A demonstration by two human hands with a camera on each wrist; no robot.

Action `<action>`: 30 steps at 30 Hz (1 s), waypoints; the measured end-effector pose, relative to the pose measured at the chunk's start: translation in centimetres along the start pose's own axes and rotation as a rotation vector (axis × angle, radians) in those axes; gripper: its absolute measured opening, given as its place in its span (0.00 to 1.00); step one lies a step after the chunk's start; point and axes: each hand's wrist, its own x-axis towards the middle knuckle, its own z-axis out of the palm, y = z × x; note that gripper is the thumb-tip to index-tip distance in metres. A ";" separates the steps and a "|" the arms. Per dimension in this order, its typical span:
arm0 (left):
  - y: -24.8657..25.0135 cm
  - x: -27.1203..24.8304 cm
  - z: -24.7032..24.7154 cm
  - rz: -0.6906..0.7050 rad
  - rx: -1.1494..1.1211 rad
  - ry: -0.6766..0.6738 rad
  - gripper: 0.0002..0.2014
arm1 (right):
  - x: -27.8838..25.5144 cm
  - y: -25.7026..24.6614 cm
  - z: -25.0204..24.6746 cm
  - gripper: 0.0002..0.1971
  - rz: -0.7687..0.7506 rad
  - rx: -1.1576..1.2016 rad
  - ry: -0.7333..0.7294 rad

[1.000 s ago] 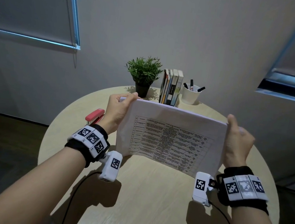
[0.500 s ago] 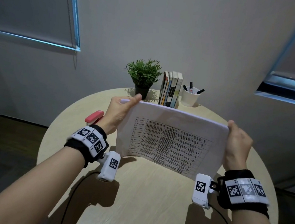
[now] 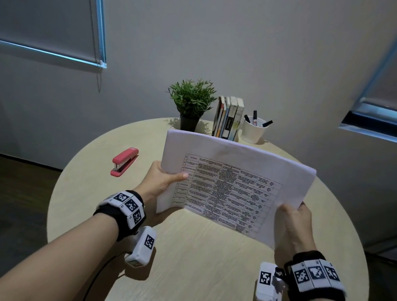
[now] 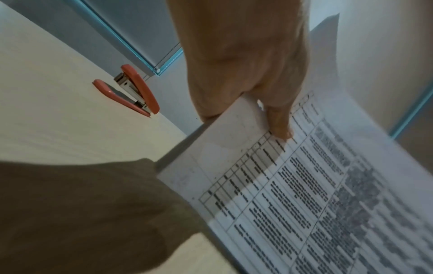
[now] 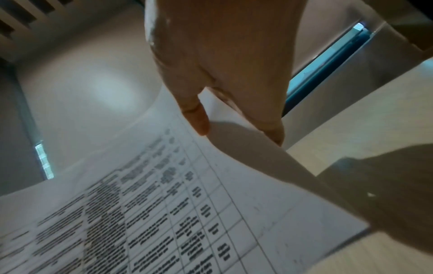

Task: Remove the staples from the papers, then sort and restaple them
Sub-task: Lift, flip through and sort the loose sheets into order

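A stack of white papers [image 3: 233, 188] printed with a table is held tilted above the round table [image 3: 201, 265]. My left hand [image 3: 162, 183] pinches its left edge, thumb on the printed face [image 4: 279, 126], fingers hidden behind. At the lower right edge my right hand [image 3: 292, 222] grips the same papers [image 5: 211, 194], thumb on top [image 5: 196, 118]. The sheets [image 4: 304, 185] bow slightly between both hands. A red stapler [image 3: 124, 161] lies on the table to the left of my left hand, also seen in the left wrist view as the stapler [image 4: 133, 92], lying shut.
At the table's far edge stand a small potted plant [image 3: 191, 106], a row of upright books [image 3: 228, 121] and a white cup with markers [image 3: 253, 130]. Cables run from both wrist cameras down across the near tabletop [image 3: 185, 289].
Both hands slid down from the papers' top corners to their side edges. The stack tipped back from standing on edge to a flatter, raised tilt. The stapler is now uncovered.
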 end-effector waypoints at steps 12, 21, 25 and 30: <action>10.5 1.0 0.9 0.291 0.558 -0.160 0.08 | 0.9 -6.8 3.1 0.34 -0.703 -0.858 0.107; 13.5 1.7 -1.9 0.356 0.643 -0.095 0.12 | 1.1 -7.7 3.3 0.16 -0.603 -0.416 -0.133; 10.1 1.9 -3.4 0.074 0.154 -0.049 0.13 | 1.4 -7.2 2.6 0.09 -0.339 -0.154 -0.140; 6.6 1.3 -1.2 -0.250 0.111 -0.325 0.13 | 2.2 -4.2 3.4 0.09 0.055 0.058 -0.085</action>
